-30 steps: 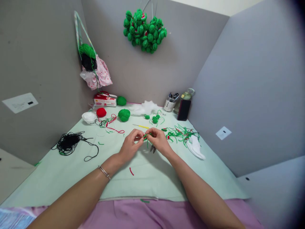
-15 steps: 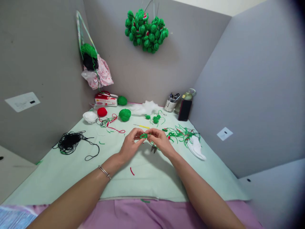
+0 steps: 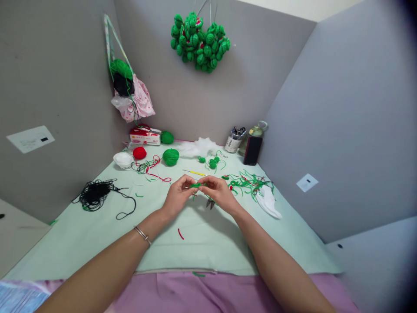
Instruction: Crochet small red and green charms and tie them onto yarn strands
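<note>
Between my two hands is a small green crochet piece [image 3: 196, 185], pinched at its left by my left hand [image 3: 177, 193] and at its right by my right hand [image 3: 219, 192]. My fingers cover much of it, and a short green strand hangs below. Just under my right hand lie small scissors [image 3: 210, 203], their handles hidden. Beyond my fingertips rests a crochet hook with a yellow grip [image 3: 197, 173]. A short red yarn scrap [image 3: 180, 234] lies nearer to me on the table.
Black yarn [image 3: 97, 193] sprawls at left; a red ball [image 3: 140, 153] and green ball [image 3: 170, 157] sit behind. Green scraps [image 3: 249, 184] and white stuffing [image 3: 269, 202] lie right. A phone [image 3: 253, 151] leans near a pen cup [image 3: 233, 141]. Green crochet pieces [image 3: 200, 43] hang above.
The green piece has turned in my fingers from a visible loop to a flatter, edge-on view. My right fingertips have shifted slightly left. The arms stay almost in place.
</note>
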`<state>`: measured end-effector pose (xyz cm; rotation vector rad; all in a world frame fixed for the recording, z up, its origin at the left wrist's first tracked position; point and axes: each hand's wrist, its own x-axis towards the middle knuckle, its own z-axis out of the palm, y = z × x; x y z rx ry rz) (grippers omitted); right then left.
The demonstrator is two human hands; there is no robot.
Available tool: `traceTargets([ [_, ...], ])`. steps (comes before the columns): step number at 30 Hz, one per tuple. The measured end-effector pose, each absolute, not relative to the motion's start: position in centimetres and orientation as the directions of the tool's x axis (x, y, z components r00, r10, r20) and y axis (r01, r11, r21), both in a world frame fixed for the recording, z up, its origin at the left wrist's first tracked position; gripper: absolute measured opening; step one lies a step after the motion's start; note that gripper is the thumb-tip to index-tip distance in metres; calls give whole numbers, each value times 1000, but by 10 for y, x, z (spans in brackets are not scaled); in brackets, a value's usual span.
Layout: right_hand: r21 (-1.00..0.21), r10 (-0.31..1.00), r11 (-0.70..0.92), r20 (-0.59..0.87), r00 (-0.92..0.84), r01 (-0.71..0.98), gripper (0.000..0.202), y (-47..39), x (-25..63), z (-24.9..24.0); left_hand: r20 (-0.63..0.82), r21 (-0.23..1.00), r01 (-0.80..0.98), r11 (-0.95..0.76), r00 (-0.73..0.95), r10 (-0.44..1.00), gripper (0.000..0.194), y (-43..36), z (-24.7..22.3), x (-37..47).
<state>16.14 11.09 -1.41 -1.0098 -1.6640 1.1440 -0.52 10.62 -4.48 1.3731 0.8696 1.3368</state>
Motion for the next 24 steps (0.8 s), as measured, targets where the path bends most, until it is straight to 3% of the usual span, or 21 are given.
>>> traceTargets([
  [4, -918, 925, 335, 278, -260, 211, 15, 112, 161, -17, 238, 966, -146, -215, 164, 957, 21, 108, -44, -6],
  [8, -927, 942, 303, 256, -216, 224, 18, 113, 163, -18, 214, 972, -139, -188, 200, 956, 24, 109, -41, -7],
  [17, -943, 943, 281, 236, -235, 179, 51, 114, 169, -12, 209, 972, -151, -181, 200, 957, 20, 110, -41, -10],
  [24, -952, 956, 277, 259, -138, 133, 26, 121, 171, -16, 162, 965, -239, -109, 217, 963, 24, 111, -43, -11],
])
